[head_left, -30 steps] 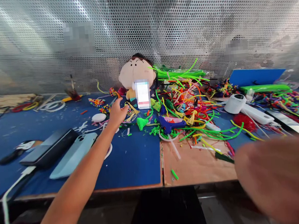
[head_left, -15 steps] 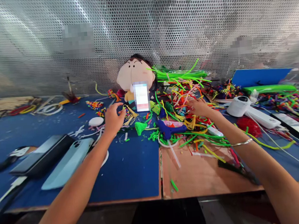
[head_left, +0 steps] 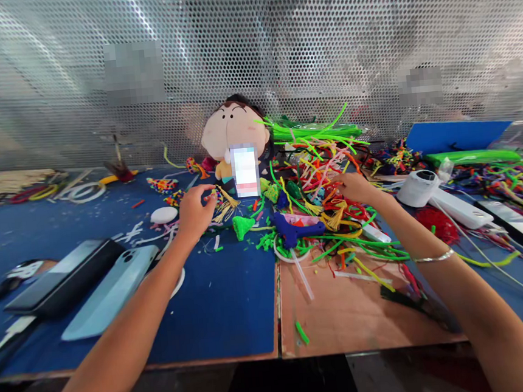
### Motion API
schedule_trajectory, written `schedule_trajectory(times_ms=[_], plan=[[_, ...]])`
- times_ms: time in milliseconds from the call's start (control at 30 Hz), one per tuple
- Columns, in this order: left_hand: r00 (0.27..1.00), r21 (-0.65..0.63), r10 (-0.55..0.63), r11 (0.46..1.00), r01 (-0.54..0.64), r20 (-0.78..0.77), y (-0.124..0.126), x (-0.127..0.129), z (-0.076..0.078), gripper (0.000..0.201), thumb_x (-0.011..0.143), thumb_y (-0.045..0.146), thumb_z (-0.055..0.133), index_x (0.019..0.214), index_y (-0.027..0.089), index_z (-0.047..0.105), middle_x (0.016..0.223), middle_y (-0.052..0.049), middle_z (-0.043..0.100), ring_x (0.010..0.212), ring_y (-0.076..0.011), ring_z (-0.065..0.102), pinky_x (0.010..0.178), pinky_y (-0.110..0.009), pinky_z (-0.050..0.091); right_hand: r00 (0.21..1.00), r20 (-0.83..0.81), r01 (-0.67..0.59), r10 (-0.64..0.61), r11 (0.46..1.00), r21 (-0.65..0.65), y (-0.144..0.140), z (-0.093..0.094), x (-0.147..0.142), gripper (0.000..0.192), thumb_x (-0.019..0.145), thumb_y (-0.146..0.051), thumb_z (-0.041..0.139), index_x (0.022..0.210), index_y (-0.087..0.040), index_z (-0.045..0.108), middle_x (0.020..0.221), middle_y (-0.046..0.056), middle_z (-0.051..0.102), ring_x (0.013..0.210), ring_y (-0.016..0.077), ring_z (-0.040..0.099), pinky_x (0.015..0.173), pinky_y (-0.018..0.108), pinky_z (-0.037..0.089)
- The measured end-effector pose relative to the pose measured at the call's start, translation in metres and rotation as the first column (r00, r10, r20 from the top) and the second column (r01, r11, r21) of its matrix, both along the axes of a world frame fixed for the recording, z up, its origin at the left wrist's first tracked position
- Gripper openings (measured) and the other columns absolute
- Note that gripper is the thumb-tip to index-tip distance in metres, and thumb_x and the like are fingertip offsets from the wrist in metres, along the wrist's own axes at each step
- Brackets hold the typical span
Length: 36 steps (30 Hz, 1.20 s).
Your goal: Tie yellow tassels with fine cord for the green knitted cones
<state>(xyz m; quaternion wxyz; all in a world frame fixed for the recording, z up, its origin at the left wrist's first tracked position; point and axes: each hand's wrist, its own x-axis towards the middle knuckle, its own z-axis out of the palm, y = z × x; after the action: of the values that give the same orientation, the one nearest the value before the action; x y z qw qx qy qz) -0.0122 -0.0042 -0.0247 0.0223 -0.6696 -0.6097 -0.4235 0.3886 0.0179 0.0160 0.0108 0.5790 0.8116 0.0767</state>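
And here we are, clock laid on the bench, twelve at the mesh wall! My left hand sits toward ten o'clock, thumb and fingertips curled close, just a narrow gap by the yellow tassel; whether I've got hold of any strand, I can't tell. Over between two and three, my right hand dips its fingertips into the tangle of coloured stems, and the grip is lost in the colour, so I can't tell if it's pinching anything. Containers now: at one o'clock a clear plastic wrapper with bright green stems inside, their ends poking out loose! Farther right, toward two, a fat green bundle, and I can't make out whether it's bagged. Dead on twelve, the plush doll, a lit screen in front of it. Close to the centre, toward three, the blue glue gun; at eight, the pale blue phone case lies beside a dark device
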Motion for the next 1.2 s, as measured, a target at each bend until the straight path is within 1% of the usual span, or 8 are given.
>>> schedule_trajectory(times_ms=[67, 233, 400, 500, 600, 867, 1067, 1200], plan=[[1.0, 0.002, -0.005, 1.0, 0.005, -0.003, -0.001, 0.0, 0.0, 0.027, 0.078, 0.023, 0.047, 0.099, 0.017, 0.063, 0.108, -0.01, 0.067, 0.104, -0.0239, 0.06, 0.096, -0.037, 0.045, 0.998, -0.061, 0.011, -0.012, 1.0, -0.011, 0.011, 0.005, -0.003, 0.032, 0.091, -0.034, 0.053, 0.118, -0.018, 0.054, 0.121, 0.008, 0.056, 0.102, 0.0192, 0.059, 0.087, 0.041, 0.051], [1.0, 0.003, -0.006, 1.0, 0.006, -0.007, -0.003, 0.002, 0.002, 0.026, 0.079, 0.025, 0.046, 0.097, 0.018, 0.063, 0.105, -0.009, 0.068, 0.103, -0.0239, 0.06, 0.095, -0.037, 0.045, 0.98, -0.2, -0.004, -0.02, 0.993, -0.122, 0.032, 0.007, -0.012, 0.032, 0.09, -0.034, 0.054, 0.117, -0.017, 0.055, 0.119, 0.008, 0.057, 0.102, 0.0194, 0.059, 0.085, 0.039, 0.051], [1.0, 0.011, -0.021, 1.0, 0.021, -0.013, -0.006, 0.002, 0.005, 0.027, 0.078, 0.022, 0.045, 0.098, 0.016, 0.063, 0.105, -0.009, 0.068, 0.102, -0.0239, 0.061, 0.095, -0.036, 0.045, 0.911, -0.411, -0.017, -0.043, 0.99, -0.143, 0.034, 0.011, -0.005, 0.033, 0.089, -0.035, 0.054, 0.117, -0.016, 0.055, 0.118, 0.007, 0.058, 0.101, 0.0204, 0.059, 0.085, 0.04, 0.052], [1.0, 0.013, -0.026, 1.0, 0.027, -0.016, -0.007, 0.003, 0.006, 0.028, 0.078, 0.021, 0.045, 0.099, 0.016, 0.063, 0.106, -0.009, 0.068, 0.103, -0.0245, 0.06, 0.096, -0.037, 0.044, 0.819, -0.571, 0.002, -0.062, 0.994, -0.106, 0.027, 0.018, 0.008, 0.027, 0.083, -0.03, 0.059, 0.1, -0.011, 0.068, 0.098, 0.004, 0.07, 0.088, 0.0199, 0.063, 0.077, 0.031, 0.051], [1.0, 0.011, -0.023, 1.0, 0.023, -0.014, -0.008, 0.003, 0.007, 0.028, 0.077, 0.02, 0.046, 0.098, 0.016, 0.063, 0.107, -0.009, 0.068, 0.104, -0.0251, 0.06, 0.097, -0.037, 0.044, 0.672, -0.738, 0.023, -0.061, 0.998, -0.061, 0.018, 0.027, 0.019, 0.026, 0.076, -0.025, 0.058, 0.091, -0.01, 0.073, 0.078, 0.002, 0.073, 0.073, 0.0167, 0.062, 0.069, 0.028, 0.049], [1.0, 0.013, -0.031, 0.999, 0.031, -0.002, -0.008, 0.005, 0.007, 0.027, 0.077, 0.02, 0.046, 0.097, 0.017, 0.064, 0.102, -0.008, 0.069, 0.099, -0.0236, 0.062, 0.093, -0.035, 0.046, 0.231, -0.973, -0.123, 0.003, 0.992, -0.026, -0.015, 0.047, 0.018, 0.02, 0.069, -0.026, 0.062, 0.082, -0.017, 0.074, 0.091, 0.006, 0.073, 0.085, 0.016, 0.066, 0.08, 0.028, 0.051], [0.999, -0.003, -0.041, 0.999, 0.041, 0.021, -0.014, 0.011, 0.01, 0.029, 0.076, 0.018, 0.044, 0.097, 0.017, 0.065, 0.101, -0.008, 0.07, 0.095, -0.0223, 0.063, 0.092, -0.034, 0.047, 0.073, -0.994, -0.286, -0.083, 0.953, -0.101, -0.044, 0.05, -0.007, 0.02, 0.066, -0.021, 0.07, 0.085, -0.018, 0.075, 0.096, 0.005, 0.072, 0.08, 0.0106, 0.065, 0.075, 0.021, 0.051], [0.996, -0.022, -0.08, 0.996, 0.081, 0.041, -0.019, 0.018, 0.012, 0.033, 0.074, 0.017, 0.043, 0.099, 0.014, 0.065, 0.103, -0.009, 0.069, 0.094, -0.0214, 0.063, 0.092, -0.033, 0.046, 0.116, -0.977, -0.405, -0.18, 0.889, -0.212, -0.069, 0.047, -0.035, 0.023, 0.065, -0.023, 0.073, 0.088, -0.019, 0.075, 0.086, 0.003, 0.072, 0.068, 0.0086, 0.063, 0.062, 0.019, 0.049]])
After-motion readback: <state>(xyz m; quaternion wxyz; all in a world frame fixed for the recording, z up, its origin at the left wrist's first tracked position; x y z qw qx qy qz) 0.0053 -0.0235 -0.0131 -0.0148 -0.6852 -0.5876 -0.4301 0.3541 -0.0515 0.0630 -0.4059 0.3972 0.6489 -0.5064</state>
